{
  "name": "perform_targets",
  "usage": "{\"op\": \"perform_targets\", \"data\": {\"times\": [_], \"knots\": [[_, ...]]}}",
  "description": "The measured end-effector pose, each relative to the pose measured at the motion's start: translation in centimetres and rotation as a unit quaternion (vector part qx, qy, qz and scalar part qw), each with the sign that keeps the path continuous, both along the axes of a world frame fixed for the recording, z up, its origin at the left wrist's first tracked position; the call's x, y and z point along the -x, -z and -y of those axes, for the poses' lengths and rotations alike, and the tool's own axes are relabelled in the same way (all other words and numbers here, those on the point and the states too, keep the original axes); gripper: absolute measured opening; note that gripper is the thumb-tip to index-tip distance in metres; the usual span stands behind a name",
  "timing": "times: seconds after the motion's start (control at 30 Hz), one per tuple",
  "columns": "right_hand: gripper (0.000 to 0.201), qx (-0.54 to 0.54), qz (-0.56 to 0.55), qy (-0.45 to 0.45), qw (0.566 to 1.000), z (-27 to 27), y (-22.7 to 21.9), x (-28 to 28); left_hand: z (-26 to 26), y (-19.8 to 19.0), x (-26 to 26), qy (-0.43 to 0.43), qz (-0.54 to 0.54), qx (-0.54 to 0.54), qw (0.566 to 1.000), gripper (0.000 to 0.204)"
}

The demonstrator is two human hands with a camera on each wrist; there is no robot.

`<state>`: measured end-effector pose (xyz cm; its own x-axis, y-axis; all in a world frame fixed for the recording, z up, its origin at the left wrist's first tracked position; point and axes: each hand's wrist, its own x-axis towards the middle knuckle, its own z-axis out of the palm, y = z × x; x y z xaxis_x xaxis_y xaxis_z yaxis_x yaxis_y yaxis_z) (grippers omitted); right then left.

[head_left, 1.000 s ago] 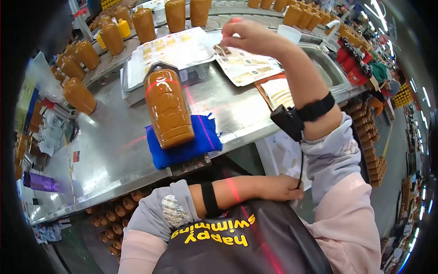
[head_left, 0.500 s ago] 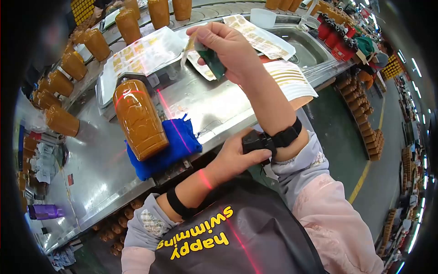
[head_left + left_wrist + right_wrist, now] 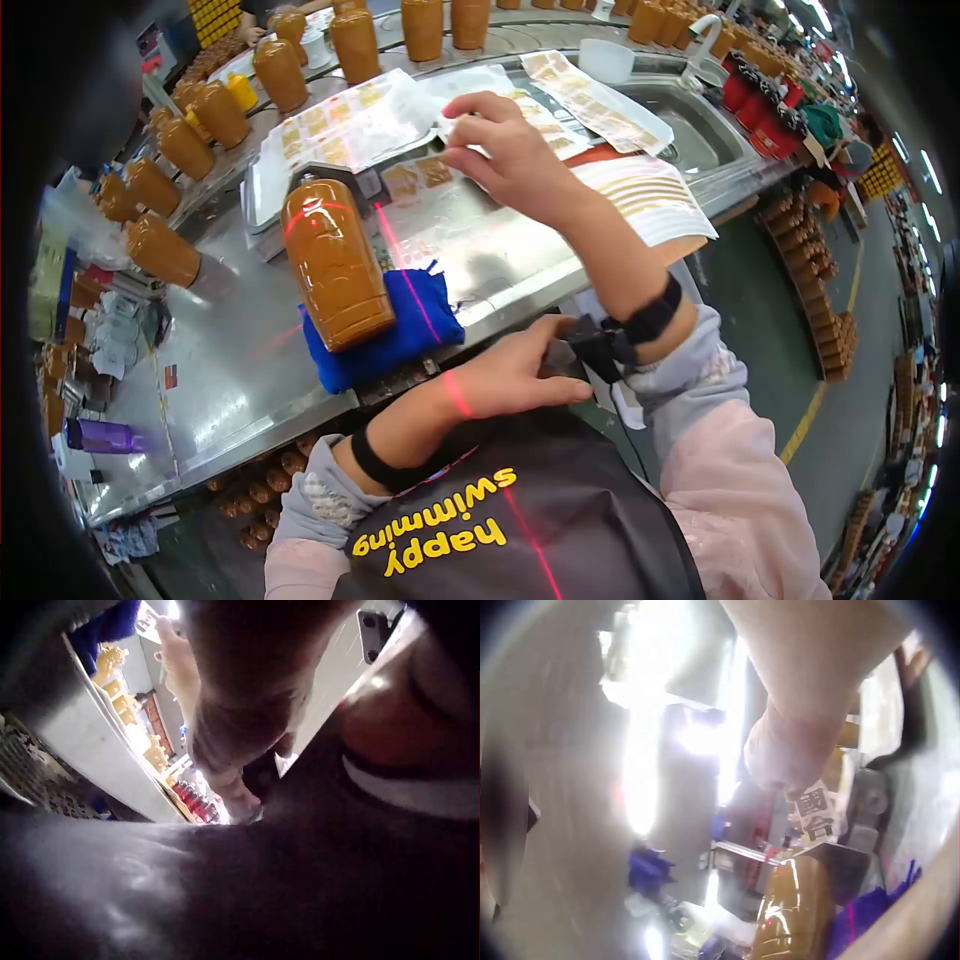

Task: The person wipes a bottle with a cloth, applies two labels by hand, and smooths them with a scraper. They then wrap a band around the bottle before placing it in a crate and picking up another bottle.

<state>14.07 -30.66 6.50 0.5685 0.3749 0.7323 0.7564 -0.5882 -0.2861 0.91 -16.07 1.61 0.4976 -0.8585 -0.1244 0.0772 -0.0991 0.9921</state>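
Note:
My right hand point(image 3: 510, 160) is raised over the metal bench. Thumb and fingers pinch the edge of a thin decal point(image 3: 814, 814) with large dark characters, which hangs behind the bottle's neck end. That brown glazed bottle point(image 3: 335, 265) lies tilted on a folded blue cloth point(image 3: 420, 315), its neck in a dark angled rest point(image 3: 325, 175). Lower down, in front of the apron, is my left hand point(image 3: 500, 375), thumb straight, right at the black camera point(image 3: 600, 345) on my right wrist. Its other fingers are mostly hidden, and I cannot tell if they hold anything.
Printed decal sheets point(image 3: 350, 120) lie on a tray behind the bottle, with more sheets point(image 3: 600, 105) to the right. A gold-striped sheet point(image 3: 640, 200) overhangs the bench edge. Beyond are a sink point(image 3: 700, 125), a white tub point(image 3: 606, 62) and several brown bottles point(image 3: 278, 75).
My right hand went from the far sheets back toward the bottle with the decal; the green film seen half a second ago no longer shows. My left hand rose toward my right wrist.

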Motion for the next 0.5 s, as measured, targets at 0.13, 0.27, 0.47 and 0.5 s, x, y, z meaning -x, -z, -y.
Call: {"op": "perform_targets", "data": {"times": [0.13, 0.27, 0.47, 0.5], "knots": [[0.013, 0.073, -0.078, -0.067, 0.992, 2.2, -3.4, 2.4, -5.1, -4.4, -3.1, -0.294, 0.221, 0.019, 0.93, 0.055], [0.013, 0.125, -0.123, -0.12, 0.977, 1.4, -5.6, 3.8, -4.9, -6.7, -6.3, -0.391, 0.479, 0.025, 0.786, 0.036], [0.017, -0.029, -0.272, -0.142, 0.951, 2.3, -4.9, 4.1, -4.6, -6.1, -7.1, -0.354, 0.403, -0.013, 0.844, 0.016], [0.019, -0.085, -0.317, -0.146, 0.933, 2.5, -4.2, 4.1, -4.8, -6.2, -7.0, -0.356, 0.379, -0.027, 0.854, 0.015]]}}
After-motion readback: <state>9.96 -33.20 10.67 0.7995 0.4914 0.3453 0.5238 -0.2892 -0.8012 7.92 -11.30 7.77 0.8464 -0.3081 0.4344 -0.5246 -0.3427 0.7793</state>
